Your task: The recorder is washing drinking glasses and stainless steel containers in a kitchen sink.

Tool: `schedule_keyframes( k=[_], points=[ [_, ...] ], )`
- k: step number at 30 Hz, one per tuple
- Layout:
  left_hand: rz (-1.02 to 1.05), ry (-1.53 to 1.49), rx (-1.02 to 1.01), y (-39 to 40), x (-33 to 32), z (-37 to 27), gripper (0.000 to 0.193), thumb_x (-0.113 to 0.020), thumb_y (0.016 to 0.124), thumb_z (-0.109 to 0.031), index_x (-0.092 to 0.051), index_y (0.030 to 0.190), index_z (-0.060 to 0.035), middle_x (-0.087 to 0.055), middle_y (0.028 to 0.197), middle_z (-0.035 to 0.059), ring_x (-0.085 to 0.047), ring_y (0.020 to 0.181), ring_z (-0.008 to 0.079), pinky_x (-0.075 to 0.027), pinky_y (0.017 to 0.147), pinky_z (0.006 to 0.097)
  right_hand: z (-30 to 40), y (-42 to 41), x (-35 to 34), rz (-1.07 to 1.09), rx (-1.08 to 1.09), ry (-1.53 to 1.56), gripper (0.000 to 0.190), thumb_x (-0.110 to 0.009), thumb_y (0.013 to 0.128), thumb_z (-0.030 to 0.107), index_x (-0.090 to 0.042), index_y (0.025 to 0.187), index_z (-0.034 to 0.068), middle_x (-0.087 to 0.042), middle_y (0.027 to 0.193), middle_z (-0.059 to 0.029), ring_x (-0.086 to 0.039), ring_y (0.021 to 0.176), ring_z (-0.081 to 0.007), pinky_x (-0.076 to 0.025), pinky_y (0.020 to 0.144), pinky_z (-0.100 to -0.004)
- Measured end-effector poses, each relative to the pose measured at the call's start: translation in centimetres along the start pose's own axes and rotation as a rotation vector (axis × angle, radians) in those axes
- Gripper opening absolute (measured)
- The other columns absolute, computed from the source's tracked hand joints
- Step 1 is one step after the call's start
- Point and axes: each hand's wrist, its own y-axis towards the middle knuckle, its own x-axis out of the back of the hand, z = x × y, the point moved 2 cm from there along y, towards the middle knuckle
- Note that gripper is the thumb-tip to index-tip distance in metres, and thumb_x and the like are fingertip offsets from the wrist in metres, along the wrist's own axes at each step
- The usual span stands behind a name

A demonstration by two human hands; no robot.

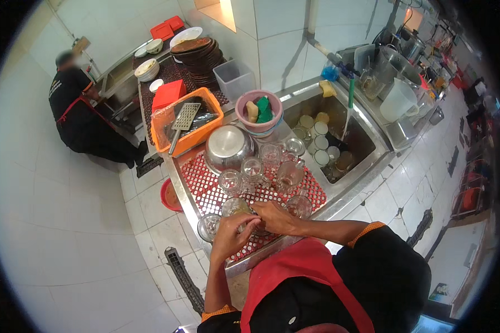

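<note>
My left hand (234, 233) is bent over the front of the red perforated mat (204, 189), beside a glass mug (208, 227). Its fingertips meet the fingers of my right hand (275, 218), which reaches in from the right. Another glass mug (234, 207) stands just beyond my left hand, and one more mug (298, 207) is next to my right wrist. Glass partly shows below the joined fingers, but the hands cover whatever is between them. Several clear mugs, such as this upside-down one (230, 181), occupy the mat farther back.
A steel bowl (229, 145) lies upturned behind the mugs. An orange basin (213, 109) holds a grater (186, 117). A pink tub (242, 100) contains sponges. Several glasses (321, 142) sit in the sink (360, 160). At far left, a person (77, 106) bends over another basin.
</note>
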Motion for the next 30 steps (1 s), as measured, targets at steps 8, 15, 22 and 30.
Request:
schedule_keyframes(
  k=[8, 15, 22, 30],
  points=[
    [-0.448, 0.051, 0.148, -3.5, 3.4, -1.0, 0.01, -0.058, 0.083, -0.004, -0.064, 0.077, 0.0015, -0.063, 0.07, 0.0088, -0.058, 0.064, 0.0151, -0.045, 0.061, 0.0263, 5.8, 1.3, 10.5, -0.189, -0.045, -0.035, 0.017, -0.063, 0.08, 0.013, -0.058, 0.084, -0.002, -0.059, 0.065, -0.0112, -0.061, 0.058, -0.0259, -0.049, 0.058, -0.0356],
    [-0.79, -0.049, 0.397, -11.1, 5.3, 0.9, 0.013, -0.057, 0.088, -0.007, -0.062, 0.081, 0.0029, -0.061, 0.069, 0.008, -0.059, 0.066, 0.0131, -0.044, 0.062, 0.0247, 2.3, 8.6, 24.5, -0.526, -0.18, 0.008, 0.029, -0.057, 0.084, 0.023, -0.06, 0.078, -0.005, -0.061, 0.057, -0.0111, -0.061, 0.047, -0.017, -0.048, 0.046, -0.03],
    [-0.936, 0.089, 0.614, -19.6, 4.2, 3.3, 0.019, -0.056, 0.09, -0.013, -0.061, 0.085, 0.0042, -0.061, 0.071, 0.0069, -0.055, 0.059, 0.0093, -0.041, 0.054, 0.0212, -18.9, 20.4, 22.7, -0.506, 0.016, -0.506, 0.024, -0.055, 0.083, 0.018, -0.058, 0.073, -0.004, -0.057, 0.058, -0.0207, -0.057, 0.056, -0.0384, -0.045, 0.051, -0.0409],
    [-1.053, 0.109, 0.956, -35.8, 2.8, 6.5, 0.017, -0.058, 0.088, -0.013, -0.063, 0.085, 0.0035, -0.06, 0.069, 0.0056, -0.056, 0.062, 0.0099, -0.046, 0.056, 0.0241, -31.5, 20.1, 22.7, -0.414, -0.463, -0.892, 0.077, -0.057, 0.072, 0.062, -0.057, 0.107, -0.006, -0.061, 0.099, -0.0244, -0.058, 0.094, -0.0395, -0.046, 0.082, -0.0418]
  ],
)
